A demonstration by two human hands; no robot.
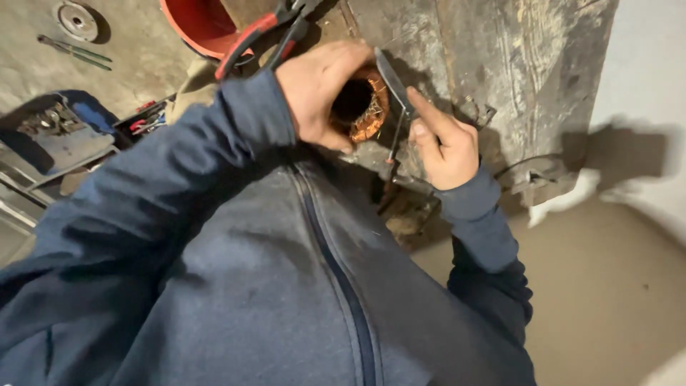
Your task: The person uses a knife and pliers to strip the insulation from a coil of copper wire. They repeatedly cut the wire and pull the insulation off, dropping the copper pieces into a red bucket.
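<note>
Navy fleece of the person's jacket (236, 286) fills the near part of the view, with a dark zipper running down the middle. Beyond the chest, both sleeves reach up to a worn wooden workbench (529, 64), grey and scratched.

Left hand (320, 89) is wrapped around a copper motor winding (368, 107), a ring-shaped coil of orange wire with a dark hole in its centre. The fingers close on the outer side of the ring and the thumb comes around below, so this hand is clamped on the coil and keeps it against the edge of the bench. Right hand (446, 143) is closed on a thin metal blade (393, 86); the index finger lies straight along it and presses its tip at the right side of the coil. The two hands are close together, with only the coil and the blade between them.

Judging by its look, the coil is probably rather heavy for its size and stiff as a whole, but the single wires are thin and can bend or cut the skin. The outer body seems the safe place to take it, not the loose wire ends.

Farther away, red-handled pliers (261, 36) lie on the bench beside a red bucket (196, 25). On the floor at the far left are a round metal disc (77, 20) and a green-handled tool (75, 51).
</note>
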